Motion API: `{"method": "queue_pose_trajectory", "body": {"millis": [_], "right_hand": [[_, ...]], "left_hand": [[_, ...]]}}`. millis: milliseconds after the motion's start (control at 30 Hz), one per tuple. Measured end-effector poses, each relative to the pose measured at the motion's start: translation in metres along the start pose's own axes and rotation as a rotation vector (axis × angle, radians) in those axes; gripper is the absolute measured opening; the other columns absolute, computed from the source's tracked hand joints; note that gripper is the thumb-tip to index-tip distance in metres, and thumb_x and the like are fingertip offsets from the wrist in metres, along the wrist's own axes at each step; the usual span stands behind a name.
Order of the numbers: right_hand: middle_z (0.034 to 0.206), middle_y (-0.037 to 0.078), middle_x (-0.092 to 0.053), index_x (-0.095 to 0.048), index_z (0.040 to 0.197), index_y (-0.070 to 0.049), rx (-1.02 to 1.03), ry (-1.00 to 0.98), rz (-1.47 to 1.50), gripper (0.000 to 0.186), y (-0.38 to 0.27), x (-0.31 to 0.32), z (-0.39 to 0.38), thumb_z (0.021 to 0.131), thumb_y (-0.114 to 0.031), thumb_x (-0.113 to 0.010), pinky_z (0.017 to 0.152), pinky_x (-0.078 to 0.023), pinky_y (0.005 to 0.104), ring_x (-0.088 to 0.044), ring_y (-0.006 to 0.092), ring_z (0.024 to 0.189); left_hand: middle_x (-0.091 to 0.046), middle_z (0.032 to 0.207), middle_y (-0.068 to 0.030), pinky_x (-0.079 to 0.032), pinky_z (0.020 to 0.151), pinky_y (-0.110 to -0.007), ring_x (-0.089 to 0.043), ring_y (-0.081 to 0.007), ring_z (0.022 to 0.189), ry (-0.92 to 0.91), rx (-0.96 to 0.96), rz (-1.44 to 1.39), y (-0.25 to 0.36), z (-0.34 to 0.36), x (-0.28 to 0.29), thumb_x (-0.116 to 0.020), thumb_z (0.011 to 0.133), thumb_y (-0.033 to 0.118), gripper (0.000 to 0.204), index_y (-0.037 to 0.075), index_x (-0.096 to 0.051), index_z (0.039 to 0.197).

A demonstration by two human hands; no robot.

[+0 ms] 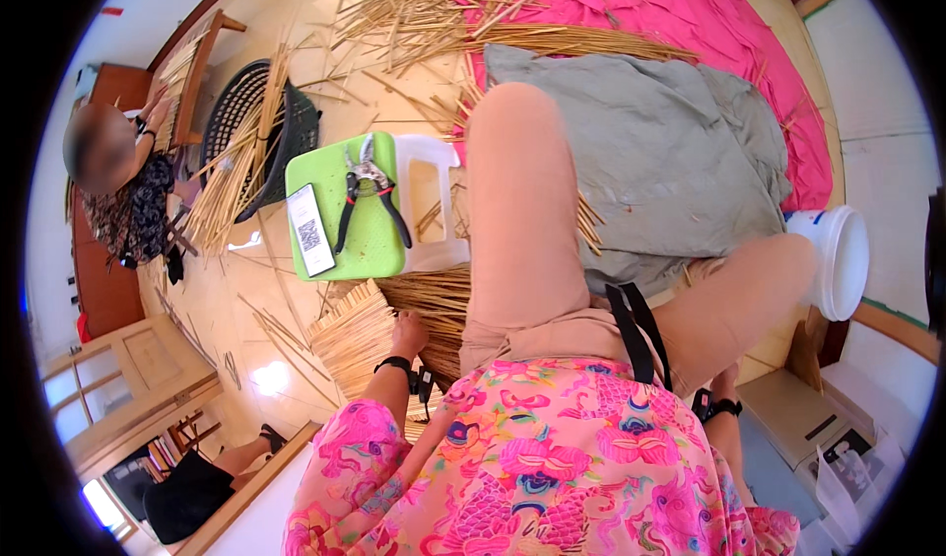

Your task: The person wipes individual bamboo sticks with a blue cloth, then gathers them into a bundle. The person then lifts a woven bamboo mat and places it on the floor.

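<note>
At the left of my lap, my left hand [409, 335] is curled closed above a bundle of brown reed-like sticks [434, 295]. What its fingers hold, if anything, is hidden. Next to it lies a row of pale, split-looking sticks [353, 334], their ends lined up. My right hand [726, 382] is down beside my right thigh, its fingers mostly out of sight. In front of my left hand, pruning shears [367, 186] with black and red handles rest on a small green-topped stool [379, 236], beside a white card [310, 233] with a square code.
A grey cloth [650, 152] and a pink sheet [729, 24] cover the floor ahead, with loose sticks [404, 9] scattered about. A dark basket [296, 132] holds more sticks. At right stands a white bucket [841, 260]. Another person [123, 201] sits far left.
</note>
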State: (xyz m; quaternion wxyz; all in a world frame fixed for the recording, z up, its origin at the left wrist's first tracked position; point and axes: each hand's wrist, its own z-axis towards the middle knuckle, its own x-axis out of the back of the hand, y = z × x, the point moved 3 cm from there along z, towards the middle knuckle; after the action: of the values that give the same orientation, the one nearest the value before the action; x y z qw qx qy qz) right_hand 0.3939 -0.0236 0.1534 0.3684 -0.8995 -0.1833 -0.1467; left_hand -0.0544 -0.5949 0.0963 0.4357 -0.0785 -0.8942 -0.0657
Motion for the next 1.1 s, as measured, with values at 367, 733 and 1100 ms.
{"method": "queue_pose_trajectory", "body": {"millis": [367, 733, 1100], "right_hand": [[0.111, 0.010, -0.059, -0.050, 0.121, -0.004, -0.137, -0.073, 0.009, 0.042, 0.078, 0.029, 0.038, 0.087, -0.028, -0.047, 0.082, -0.045, 0.0348, -0.056, 0.0238, 0.099], [0.084, 0.015, -0.065, -0.064, 0.093, 0.002, 0.038, 0.286, -0.557, 0.034, 0.057, 0.066, 0.071, 0.078, -0.028, -0.059, 0.070, -0.047, 0.0365, -0.062, 0.0257, 0.078], [0.061, 0.015, -0.057, -0.058, 0.062, 0.003, 0.145, 0.347, -0.590, 0.033, 0.020, 0.019, -0.010, 0.071, -0.028, -0.066, 0.057, -0.042, 0.0392, -0.054, 0.0260, 0.057]], "left_hand": [[-0.051, 0.110, -0.0182, -0.046, 0.078, -0.044, -0.051, -0.0350, 0.099, 0.187, 0.049, -0.075, -0.003, 0.013, 0.028, -0.062, 0.077, 0.020, 0.045, 0.005, -0.046, 0.116], [-0.015, 0.144, -0.0232, -0.024, 0.102, -0.052, -0.016, -0.0387, 0.132, -0.066, 0.774, -0.117, -0.033, 0.026, -0.064, -0.068, 0.071, 0.046, 0.109, 0.002, 0.003, 0.141], [-0.030, 0.137, -0.0247, -0.038, 0.094, -0.042, -0.037, -0.0308, 0.123, -0.190, 1.016, -0.339, -0.050, -0.002, -0.053, -0.063, 0.072, 0.048, 0.104, 0.004, 0.002, 0.141]]}}
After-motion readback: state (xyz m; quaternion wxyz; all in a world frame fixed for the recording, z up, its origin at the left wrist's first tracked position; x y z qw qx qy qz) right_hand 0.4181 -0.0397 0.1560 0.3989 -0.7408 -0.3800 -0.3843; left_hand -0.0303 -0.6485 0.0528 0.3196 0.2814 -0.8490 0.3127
